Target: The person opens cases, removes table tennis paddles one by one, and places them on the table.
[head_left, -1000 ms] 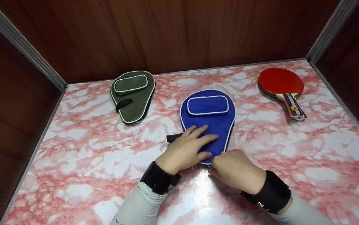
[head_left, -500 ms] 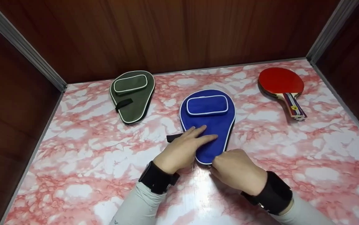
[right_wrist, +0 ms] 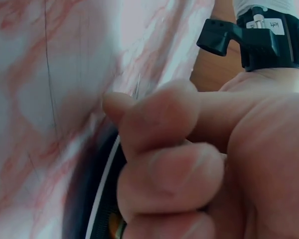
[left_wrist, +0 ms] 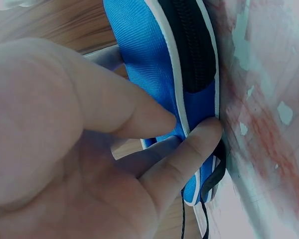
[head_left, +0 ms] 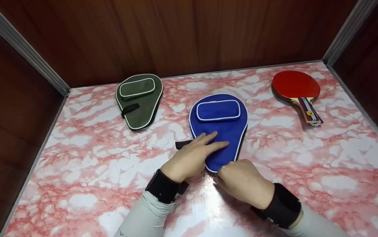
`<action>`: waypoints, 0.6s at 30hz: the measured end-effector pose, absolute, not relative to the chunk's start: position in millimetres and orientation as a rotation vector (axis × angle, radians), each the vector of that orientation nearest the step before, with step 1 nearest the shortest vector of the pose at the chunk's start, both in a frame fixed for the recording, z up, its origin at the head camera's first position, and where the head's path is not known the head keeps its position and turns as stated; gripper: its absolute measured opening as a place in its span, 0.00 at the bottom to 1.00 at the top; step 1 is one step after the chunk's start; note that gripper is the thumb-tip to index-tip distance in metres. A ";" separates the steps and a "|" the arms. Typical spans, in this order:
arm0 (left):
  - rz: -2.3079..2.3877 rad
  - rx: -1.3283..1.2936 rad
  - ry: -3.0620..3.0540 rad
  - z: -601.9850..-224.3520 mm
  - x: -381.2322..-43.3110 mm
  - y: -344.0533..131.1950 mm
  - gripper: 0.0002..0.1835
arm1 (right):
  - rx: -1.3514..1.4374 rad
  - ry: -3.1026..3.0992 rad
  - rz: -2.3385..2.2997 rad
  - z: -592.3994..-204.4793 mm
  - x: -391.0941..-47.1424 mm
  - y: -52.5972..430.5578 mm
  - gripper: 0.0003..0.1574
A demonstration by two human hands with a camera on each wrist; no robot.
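In the head view a blue table tennis paddle case (head_left: 221, 128) with white piping lies flat, its narrow end toward me. My left hand (head_left: 189, 158) lies across its lower left part, with some fingers stretched over the top. The left wrist view shows the thumb and a finger (left_wrist: 202, 142) gripping the case's side, below the black zipper (left_wrist: 192, 45). At the narrow end my right hand (head_left: 243, 179) is curled tight at the zippered edge, pinching the zipper pull, which the fingers hide. A black strap (head_left: 183, 144) sticks out to the left.
A green paddle case (head_left: 142, 105) lies at the back left. At the back right a red table tennis paddle (head_left: 296, 85) rests with its handle toward me. Brown walls (head_left: 189, 36) close off the back and both sides of the marbled table (head_left: 103, 177).
My right hand has shifted slightly left around the case's narrow end. My left thumb, earlier spread on top of the case, has gone out of sight in the head view.
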State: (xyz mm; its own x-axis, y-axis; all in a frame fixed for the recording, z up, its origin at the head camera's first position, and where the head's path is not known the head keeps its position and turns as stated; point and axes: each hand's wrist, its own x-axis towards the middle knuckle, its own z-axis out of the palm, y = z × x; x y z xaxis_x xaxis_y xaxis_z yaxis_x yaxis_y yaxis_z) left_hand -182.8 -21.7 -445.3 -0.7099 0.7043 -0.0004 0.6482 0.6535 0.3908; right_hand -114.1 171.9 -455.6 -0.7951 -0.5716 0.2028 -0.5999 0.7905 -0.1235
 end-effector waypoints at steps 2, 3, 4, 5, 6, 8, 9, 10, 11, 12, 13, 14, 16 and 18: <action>0.555 1.119 2.721 -445.4 -183.0 -21.5 0.49 | 0.917 -2.825 0.283 -456.6 -113.8 170.4 0.22; 0.558 1.119 2.722 -445.6 -183.0 -21.4 0.48 | 0.909 -2.823 0.283 -457.1 -113.6 169.6 0.22; 0.560 1.119 2.725 -445.7 -183.1 -21.4 0.48 | 0.902 -2.822 0.281 -457.5 -113.4 168.8 0.22; 0.563 1.120 2.726 -445.8 -183.1 -21.3 0.47 | 0.895 -2.822 0.279 -457.8 -113.1 168.1 0.22; 0.569 1.120 2.725 -445.9 -183.1 -21.3 0.46 | 0.889 -2.822 0.277 -458.3 -113.0 167.3 0.22; 0.581 1.118 2.725 -445.5 -183.0 -21.5 0.45 | 0.880 -2.819 0.270 -459.0 -112.7 166.2 0.23; 0.586 1.115 2.724 -445.4 -182.9 -21.6 0.44 | 0.875 -2.819 0.265 -459.4 -112.6 165.9 0.23; 0.591 1.113 2.724 -445.2 -182.9 -21.8 0.44 | 0.872 -2.818 0.261 -459.6 -112.5 165.7 0.24; 0.596 1.111 2.721 -445.1 -183.1 -21.8 0.45 | 0.872 -2.816 0.259 -460.0 -112.5 165.5 0.24; 0.600 1.110 2.719 -445.0 -183.2 -22.0 0.45 | 0.872 -2.812 0.258 -460.3 -112.5 165.4 0.24; 0.602 1.109 2.718 -444.7 -183.3 -22.2 0.46 | 0.872 -2.807 0.254 -460.5 -112.5 165.4 0.24; 0.604 1.110 2.718 -445.0 -183.5 -22.5 0.47 | 0.872 -2.804 0.254 -460.7 -112.5 165.4 0.24; 0.607 1.115 2.714 -444.9 -183.6 -22.8 0.48 | 0.872 -2.805 0.260 -461.0 -112.5 165.0 0.24; 0.613 1.119 2.710 -445.0 -183.6 -23.0 0.48 | 0.867 -2.808 0.261 -461.4 -112.3 164.5 0.24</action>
